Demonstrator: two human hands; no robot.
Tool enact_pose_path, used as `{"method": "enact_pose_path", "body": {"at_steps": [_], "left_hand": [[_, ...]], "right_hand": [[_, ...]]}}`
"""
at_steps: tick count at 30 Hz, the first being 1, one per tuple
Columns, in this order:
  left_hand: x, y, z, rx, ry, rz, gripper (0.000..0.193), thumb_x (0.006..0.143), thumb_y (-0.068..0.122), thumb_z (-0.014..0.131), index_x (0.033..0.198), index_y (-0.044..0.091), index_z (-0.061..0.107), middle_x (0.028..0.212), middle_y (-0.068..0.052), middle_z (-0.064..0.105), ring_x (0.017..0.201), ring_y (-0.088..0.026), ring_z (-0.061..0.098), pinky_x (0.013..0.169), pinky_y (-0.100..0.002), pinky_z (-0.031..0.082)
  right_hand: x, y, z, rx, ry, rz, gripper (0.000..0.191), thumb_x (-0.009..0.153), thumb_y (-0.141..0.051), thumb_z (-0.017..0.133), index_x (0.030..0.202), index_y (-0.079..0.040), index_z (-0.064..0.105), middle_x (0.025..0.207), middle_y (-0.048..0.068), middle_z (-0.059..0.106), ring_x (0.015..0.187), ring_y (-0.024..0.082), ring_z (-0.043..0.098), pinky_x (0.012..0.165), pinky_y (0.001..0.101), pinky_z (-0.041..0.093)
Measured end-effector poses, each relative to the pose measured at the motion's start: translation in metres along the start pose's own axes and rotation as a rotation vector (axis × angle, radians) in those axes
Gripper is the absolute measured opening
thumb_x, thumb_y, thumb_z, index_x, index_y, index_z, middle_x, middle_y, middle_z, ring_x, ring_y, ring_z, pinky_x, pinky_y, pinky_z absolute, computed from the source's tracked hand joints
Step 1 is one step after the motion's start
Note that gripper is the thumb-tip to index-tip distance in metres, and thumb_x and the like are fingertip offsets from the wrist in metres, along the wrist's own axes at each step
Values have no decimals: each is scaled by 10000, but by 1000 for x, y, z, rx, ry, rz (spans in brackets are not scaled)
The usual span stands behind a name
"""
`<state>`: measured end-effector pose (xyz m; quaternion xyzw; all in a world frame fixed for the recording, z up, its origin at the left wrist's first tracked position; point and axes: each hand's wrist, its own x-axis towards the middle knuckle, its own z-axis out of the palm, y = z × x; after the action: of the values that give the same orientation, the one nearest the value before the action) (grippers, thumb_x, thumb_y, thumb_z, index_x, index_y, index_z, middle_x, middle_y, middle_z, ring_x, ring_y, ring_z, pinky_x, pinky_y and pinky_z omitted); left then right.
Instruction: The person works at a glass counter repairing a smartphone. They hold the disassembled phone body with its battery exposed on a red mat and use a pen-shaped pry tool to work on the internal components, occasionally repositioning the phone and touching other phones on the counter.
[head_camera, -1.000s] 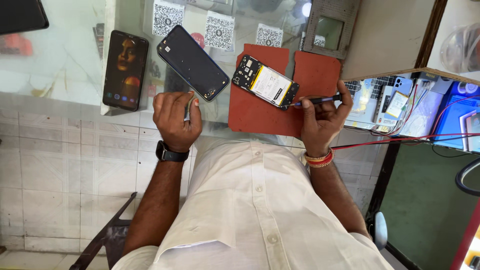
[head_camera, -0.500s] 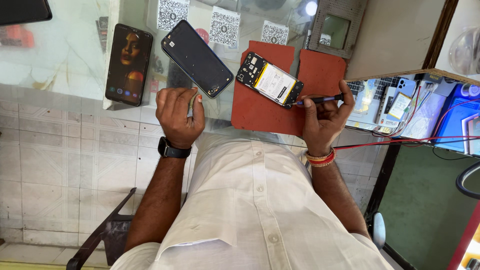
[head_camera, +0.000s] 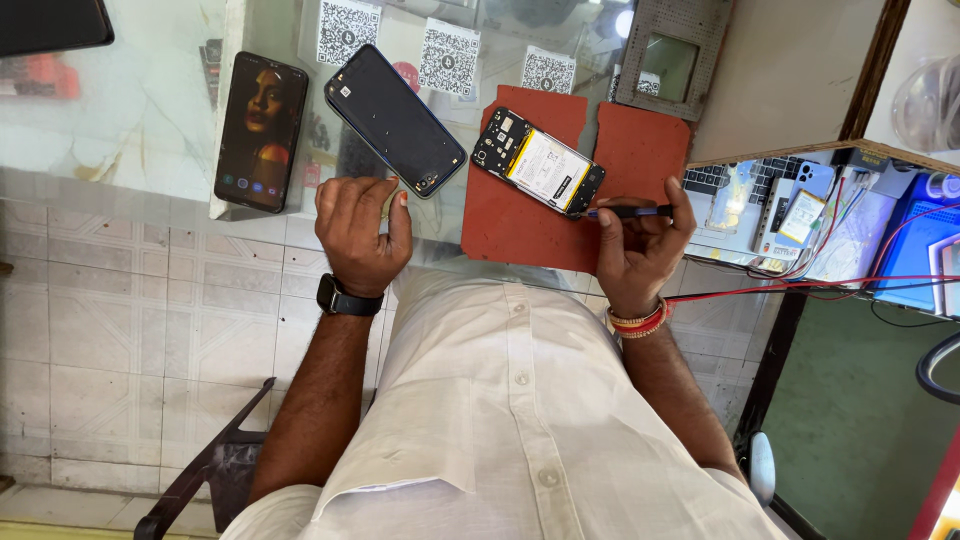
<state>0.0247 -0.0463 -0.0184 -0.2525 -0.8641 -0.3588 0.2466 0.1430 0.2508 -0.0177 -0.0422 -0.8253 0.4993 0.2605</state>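
Nearest me, my left hand (head_camera: 358, 232) is curled shut on a small item I cannot identify, while my right hand (head_camera: 640, 245) clamps a dark screwdriver (head_camera: 625, 211). Its tip touches the opened phone (head_camera: 538, 162) on the red mat (head_camera: 530, 215), its back already off and its battery still seated. Beyond lies a dark back cover (head_camera: 395, 120).

**What the view is hiding**

The left hand (head_camera: 358, 232) is curling its fingers (head_camera: 398, 215) over something small, too covered to tell. The tip of the dark tool (head_camera: 628, 211) is blurring against the opened phone (head_camera: 538, 163). The picture's top edge is cutting off a dark screen (head_camera: 50, 22) and a grey perforated panel (head_camera: 672, 55). The shirt (head_camera: 510, 420) is covering the table's near edge (head_camera: 440, 250).
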Motion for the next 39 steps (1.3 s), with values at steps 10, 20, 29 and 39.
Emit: {"method": "enact_pose_path", "body": {"at_steps": [10,20,29,39], "left_hand": [[0,0,0,33,-36,38,142,911,28,774,1041,-2,725,966,-97,689,908,-260,612,823,-415,466],[5,6,-2,40,-56,69,167,895,21,781,1049,-2,721,976,-99,687,904,-265,611,824,-419,462],[6,7,-3,21,-44,61,159,901,30,782,1045,-2,722,976,-101,689,901,-268,610,819,-422,461],[5,8,-4,44,-59,81,170,900,57,771,1051,-3,721,989,-104,687,920,-278,607,842,-431,462]], "right_hand": [[6,-5,3,-97,-55,-176,669,1081,58,650,1577,-89,225,1105,196,720,1030,247,762,816,295,663],[34,-29,-5,-330,-209,-373,605,1041,13,691,1519,-40,324,1054,176,750,922,265,767,724,350,611],[53,-35,-10,-389,-180,-434,545,912,-205,815,1395,-102,586,928,25,744,775,163,700,1071,536,486],[57,-44,-16,-312,-199,-397,490,986,-172,746,1430,-84,558,1062,71,753,894,217,727,1089,480,463]]}}
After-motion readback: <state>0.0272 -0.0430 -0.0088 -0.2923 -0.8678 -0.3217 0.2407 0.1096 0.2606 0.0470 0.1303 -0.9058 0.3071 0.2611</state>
